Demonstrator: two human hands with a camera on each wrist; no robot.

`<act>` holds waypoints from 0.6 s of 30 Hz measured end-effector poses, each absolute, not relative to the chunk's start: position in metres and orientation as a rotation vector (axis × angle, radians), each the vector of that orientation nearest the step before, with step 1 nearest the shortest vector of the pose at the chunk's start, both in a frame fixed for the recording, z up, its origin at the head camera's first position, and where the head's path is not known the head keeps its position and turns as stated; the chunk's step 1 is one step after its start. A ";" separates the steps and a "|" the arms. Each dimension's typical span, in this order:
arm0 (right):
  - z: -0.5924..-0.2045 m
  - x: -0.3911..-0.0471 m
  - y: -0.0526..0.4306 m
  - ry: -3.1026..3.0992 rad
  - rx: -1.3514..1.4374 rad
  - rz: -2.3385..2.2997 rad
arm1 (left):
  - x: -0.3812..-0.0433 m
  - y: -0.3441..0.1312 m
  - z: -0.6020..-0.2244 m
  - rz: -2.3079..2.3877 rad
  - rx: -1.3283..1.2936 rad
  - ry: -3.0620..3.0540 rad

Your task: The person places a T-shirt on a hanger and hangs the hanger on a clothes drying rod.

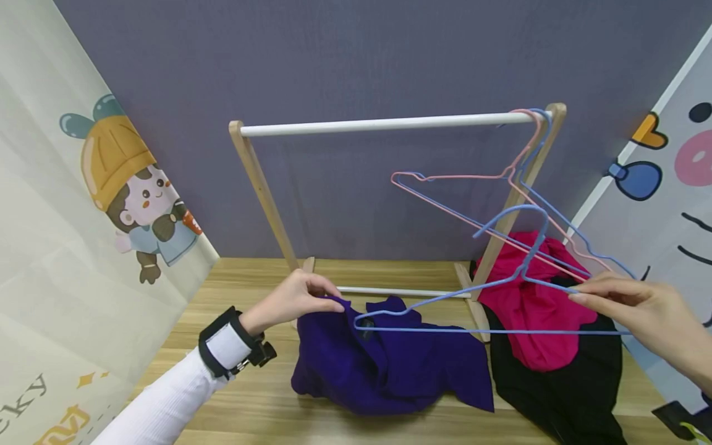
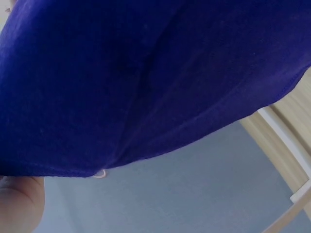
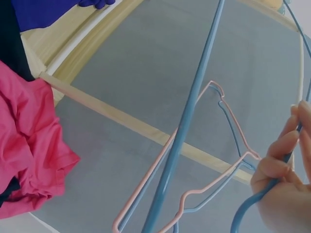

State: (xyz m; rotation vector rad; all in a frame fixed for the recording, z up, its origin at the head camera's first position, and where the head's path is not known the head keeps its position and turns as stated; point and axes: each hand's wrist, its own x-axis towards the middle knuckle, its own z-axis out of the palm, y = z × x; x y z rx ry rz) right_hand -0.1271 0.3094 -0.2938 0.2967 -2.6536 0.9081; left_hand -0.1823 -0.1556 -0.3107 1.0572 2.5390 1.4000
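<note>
My left hand (image 1: pixel 303 298) pinches the upper edge of a dark purple garment (image 1: pixel 389 371) between thumb and fingers, lifting that edge off the wooden surface. In the left wrist view the purple cloth (image 2: pixel 146 87) fills most of the picture. My right hand (image 1: pixel 639 303) grips a blue clothes hanger (image 1: pixel 445 300) by its right shoulder, hook upward. The hanger's left end is in front of the purple cloth, close to my left fingers; whether it touches the cloth I cannot tell. Curled fingers of the right hand (image 3: pixel 286 165) wrap the blue wire in the right wrist view.
Behind stands a small wooden rack with a white rail (image 1: pixel 389 123). A pink hanger (image 1: pixel 473 177) and another blue hanger (image 1: pixel 578 228) hang at its right end. Pink cloth (image 1: pixel 534 321) and black cloth (image 1: pixel 556 395) lie at the right. Printed curtains flank both sides.
</note>
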 end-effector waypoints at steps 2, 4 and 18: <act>-0.294 -0.128 0.309 -2.645 0.316 0.897 | -0.182 -0.156 -0.310 1.398 1.052 2.536; -0.294 -0.128 0.308 -2.633 0.339 0.897 | -0.182 -0.156 -0.310 1.397 1.042 2.538; -0.294 -0.133 0.301 -2.685 0.205 0.987 | -0.183 -0.151 -0.314 1.422 1.230 2.633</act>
